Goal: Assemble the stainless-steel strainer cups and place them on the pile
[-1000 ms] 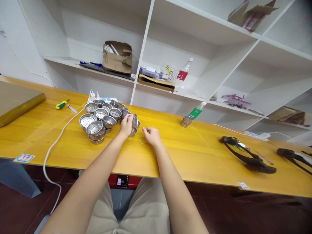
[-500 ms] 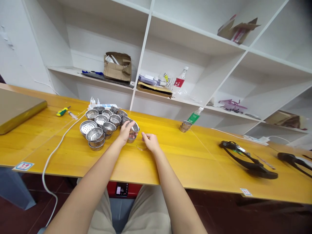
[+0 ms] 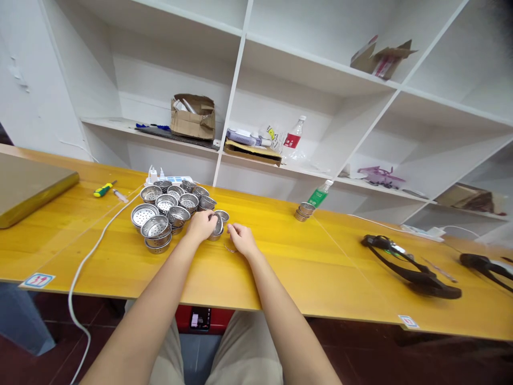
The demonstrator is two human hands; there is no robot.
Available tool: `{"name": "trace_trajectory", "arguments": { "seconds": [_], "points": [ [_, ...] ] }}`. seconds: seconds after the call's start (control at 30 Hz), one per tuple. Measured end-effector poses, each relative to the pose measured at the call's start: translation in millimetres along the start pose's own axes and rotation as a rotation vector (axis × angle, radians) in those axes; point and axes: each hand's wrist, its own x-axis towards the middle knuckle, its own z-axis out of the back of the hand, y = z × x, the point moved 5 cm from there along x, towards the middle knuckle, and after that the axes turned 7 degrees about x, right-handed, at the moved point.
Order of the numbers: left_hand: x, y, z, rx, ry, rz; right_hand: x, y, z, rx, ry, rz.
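Note:
My left hand [image 3: 202,225] is closed on the rim of a small perforated metal cup [image 3: 217,226], which is tilted. Behind it another cup [image 3: 222,215] is partly visible. My right hand [image 3: 241,239], just right of the cup, has its fingers pinched together. A thin curved wire [image 3: 230,249] sticks out below those fingers and looks held by them. Left of my hands stand many stacked perforated metal cups [image 3: 155,228], close together on the yellow table [image 3: 296,267].
A short stack of cups [image 3: 303,212] stands beside a green-labelled bottle [image 3: 319,194]. A screwdriver [image 3: 104,189], a white cable [image 3: 90,256] and a power strip [image 3: 174,181] lie on the left. Black headsets [image 3: 412,272] lie on the right. Shelves [image 3: 236,96] rise behind.
The metal cup at my left hand has tipped, its perforated side now showing. My left fingers have shifted down and left. My right hand has moved slightly left, toward the cup.

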Motion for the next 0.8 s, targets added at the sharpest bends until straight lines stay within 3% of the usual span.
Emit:
{"name": "trace_trajectory", "arguments": {
  "seconds": [0.2,0.37,0.53,0.63,0.7,0.8],
  "points": [
    [-1.1,-0.8,-2.7,0.135,0.026,-0.025,0.0,2.2,-1.9,-0.076,0.008,0.012],
    [-0.1,2.4,-5.2,0.089,0.082,-0.020,1.5,-0.5,-4.0,-0.044,0.003,-0.019],
    [-1.0,1.1,-12.3,-0.073,0.114,0.000,5.1,-13.7,-6.8,0.085,-0.007,-0.206],
    [-4.2,-0.1,-26.2,-0.268,0.181,0.125,7.6,-21.8,-3.2,0.161,-0.056,-0.310],
    [-6.5,-1.8,-36.0,-0.435,0.206,0.216,9.6,-25.7,3.7,0.172,-0.109,-0.347],
    [-7.0,-6.7,-43.8,-0.561,0.214,0.211,11.2,-30.2,20.9,0.133,-0.235,-0.380]
  ]
}}
